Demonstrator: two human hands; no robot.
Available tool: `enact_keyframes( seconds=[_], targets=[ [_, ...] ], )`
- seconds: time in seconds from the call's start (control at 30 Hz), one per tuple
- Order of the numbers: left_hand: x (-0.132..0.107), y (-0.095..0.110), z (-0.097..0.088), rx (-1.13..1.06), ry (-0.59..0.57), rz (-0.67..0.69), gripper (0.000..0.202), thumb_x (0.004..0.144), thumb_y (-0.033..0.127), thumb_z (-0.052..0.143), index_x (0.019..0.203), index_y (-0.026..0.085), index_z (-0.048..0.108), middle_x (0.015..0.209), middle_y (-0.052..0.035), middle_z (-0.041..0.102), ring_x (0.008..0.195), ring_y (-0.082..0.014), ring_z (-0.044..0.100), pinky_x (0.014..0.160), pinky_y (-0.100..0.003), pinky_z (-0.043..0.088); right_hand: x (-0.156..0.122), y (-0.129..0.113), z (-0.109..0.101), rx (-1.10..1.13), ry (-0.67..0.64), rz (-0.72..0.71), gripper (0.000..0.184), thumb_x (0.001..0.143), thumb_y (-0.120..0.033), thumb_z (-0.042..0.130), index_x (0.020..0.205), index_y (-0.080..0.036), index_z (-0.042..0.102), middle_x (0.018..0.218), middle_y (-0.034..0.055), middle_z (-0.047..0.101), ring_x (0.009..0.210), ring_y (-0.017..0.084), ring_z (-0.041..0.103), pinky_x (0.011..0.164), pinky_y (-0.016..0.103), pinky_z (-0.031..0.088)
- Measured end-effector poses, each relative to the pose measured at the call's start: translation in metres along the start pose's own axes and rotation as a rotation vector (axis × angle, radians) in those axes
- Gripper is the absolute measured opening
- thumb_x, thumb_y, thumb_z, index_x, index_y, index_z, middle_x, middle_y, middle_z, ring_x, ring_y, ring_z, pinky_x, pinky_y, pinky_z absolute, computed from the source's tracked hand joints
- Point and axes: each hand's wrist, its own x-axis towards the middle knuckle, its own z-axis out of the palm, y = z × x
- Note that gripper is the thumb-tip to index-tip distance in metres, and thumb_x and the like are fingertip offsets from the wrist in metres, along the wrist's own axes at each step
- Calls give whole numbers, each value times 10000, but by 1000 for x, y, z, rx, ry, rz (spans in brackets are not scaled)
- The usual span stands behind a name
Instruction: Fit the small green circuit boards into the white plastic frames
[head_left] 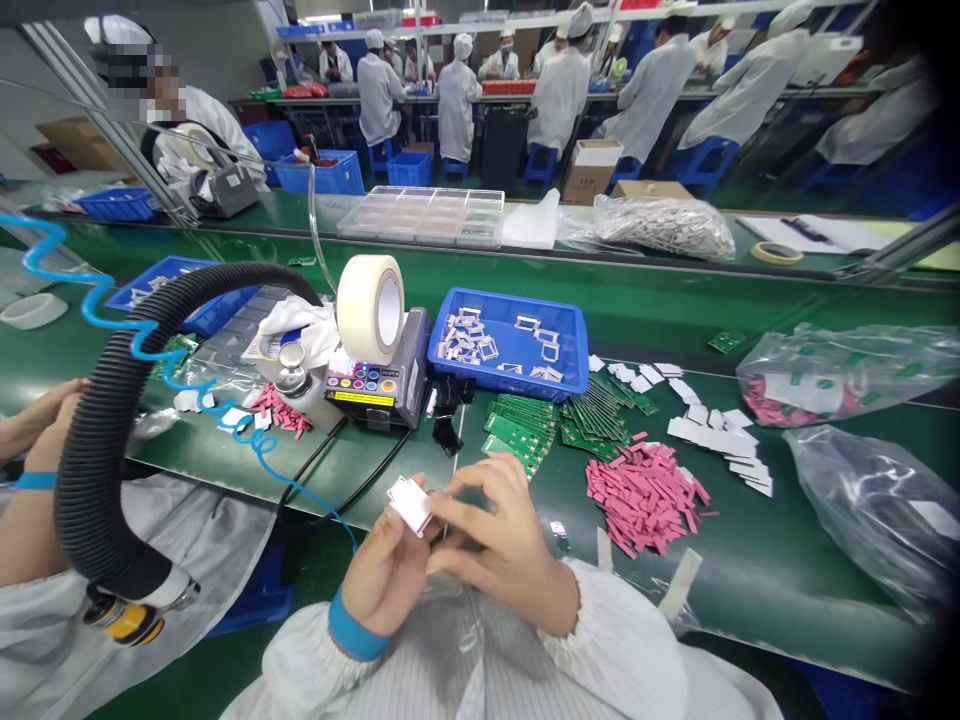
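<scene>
My left hand (384, 570), with a blue band at the wrist, holds a small flat white-faced piece (410, 504) between thumb and fingers, in front of my body. A thin frame edge shows around it, and a bit of pink shows at its right side. The curled fingers of my right hand (499, 530) grip at that right side; the exact fingertip contact is partly hidden. Right of my hands lies a heap of pink strips (643, 497). Green circuit boards (521, 430) lie beyond them, and white rectangular pads (709, 430) are scattered farther right.
A blue tray (510, 385) of metal frames stands behind, beside a tape dispenser (379, 385) bearing a tape roll (369, 308). A black hose (97, 420) and coiled blue cord (56, 260) hang at left, near a co-worker's hands (45, 430). Plastic bags (862, 500) lie at right.
</scene>
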Motion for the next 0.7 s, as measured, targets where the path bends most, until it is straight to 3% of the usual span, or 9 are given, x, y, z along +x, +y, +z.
enact_keyframes(
  seconds=[0.07,0.23,0.37,0.47,0.57,0.7],
  targets=[
    [-1,-2,-1,-33,-11,3,363,650,439,692,993,327,655,1033,-12,666,1046,-230,554,906,-439,416,0,-3,3,-17,15,87,383,737,-552,591,915,-215,628,808,34,597,778,185,504,791,404,347],
    [-3,0,1,93,-4,84,377,685,435,662,1040,311,641,1122,-34,636,1099,-252,521,979,-491,341,6,-12,5,-66,-27,142,126,716,-325,615,791,-224,619,739,0,595,742,168,516,812,392,327],
    [-11,21,-2,599,90,404,431,704,250,674,1126,300,606,1260,-36,572,1196,-256,447,1034,-422,288,12,-13,2,-88,-84,105,130,656,-269,606,772,-212,596,750,2,593,746,171,526,870,426,304],
    [-20,43,-5,1091,9,590,394,682,113,662,1031,297,668,1206,-22,625,1253,-254,395,1096,-408,140,16,-12,2,-107,-187,45,158,629,-265,606,775,-208,586,755,1,604,748,176,530,936,465,259],
    [-28,58,-10,1299,-156,558,353,705,70,607,957,301,695,1107,-27,682,1186,-267,484,1101,-456,12,21,-11,8,-130,-279,-21,142,638,-257,586,766,-196,596,715,-1,597,729,168,523,966,468,243],
    [-39,63,-19,1155,-93,478,356,664,63,645,940,281,702,1070,-50,696,1083,-272,573,1103,-465,51,26,-13,25,-105,-378,-47,140,630,-281,598,737,-193,620,695,-3,599,718,160,516,974,456,243]
  ],
)
